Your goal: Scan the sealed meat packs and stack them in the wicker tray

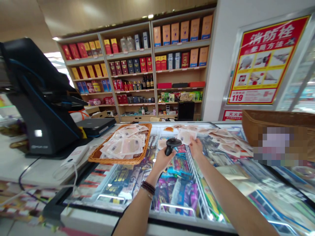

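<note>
My left hand (164,159) grips the handle of a black barcode scanner (173,142), its head turned to the right. In my right hand (196,147) is a flat clear packet (186,135) with a pale round content and a small printed label, pinched at its right edge. The scanner and the packet are close together above the freezer's glass lid. To the left, an orange wicker basket (144,147) holds a pile of similar packets (128,144). More loose packets (228,141) are spread over the glass on the right.
Beneath is a glass-topped freezer (85,200) with wire baskets of coloured ice-cream packs. A black checkout terminal (46,108) and a white box with cables (76,154) stand at left. A brown wicker basket (253,127) sits at right. Shelves (155,72) of boxes line the back.
</note>
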Demonstrator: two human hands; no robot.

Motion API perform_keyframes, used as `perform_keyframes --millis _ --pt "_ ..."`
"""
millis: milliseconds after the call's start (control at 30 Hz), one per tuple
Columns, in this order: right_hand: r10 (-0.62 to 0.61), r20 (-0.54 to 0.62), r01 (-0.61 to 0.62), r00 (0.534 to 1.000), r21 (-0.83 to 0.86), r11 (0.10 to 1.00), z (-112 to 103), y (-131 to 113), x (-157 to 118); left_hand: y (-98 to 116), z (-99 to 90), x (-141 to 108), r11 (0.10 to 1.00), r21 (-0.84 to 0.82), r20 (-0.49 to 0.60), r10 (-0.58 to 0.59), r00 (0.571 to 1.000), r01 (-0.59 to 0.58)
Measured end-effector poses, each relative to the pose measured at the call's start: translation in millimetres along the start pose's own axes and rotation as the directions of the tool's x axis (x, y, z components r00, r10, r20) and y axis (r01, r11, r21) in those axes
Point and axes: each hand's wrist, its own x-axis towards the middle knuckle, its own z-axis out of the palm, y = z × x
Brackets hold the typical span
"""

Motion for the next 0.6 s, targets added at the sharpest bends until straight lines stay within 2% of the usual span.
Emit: perform_keyframes --millis 233,367,600 --pt "0.004 -0.016 -0.005 1.000 -0.025 1.000 0.9 -0.5 -1.4 1.9 -0.3 -2.1 0.999 -0.025 -0.018 -0.026 0.999 0.026" --pt "-0.013 0.017 0.013 1.000 -0.026 1.000 0.1 -0.1 1.4 3.4 -1.6 -2.0 0.999 -0.041 -0.005 -0.029 1.000 0.028" --pt "0.039 -0.014 -0.039 0.999 -0.003 0.999 2.4 -3.1 -3.9 5.1 -0.3 -5.2 0.996 -0.086 0.045 0.009 0.999 -0.005"
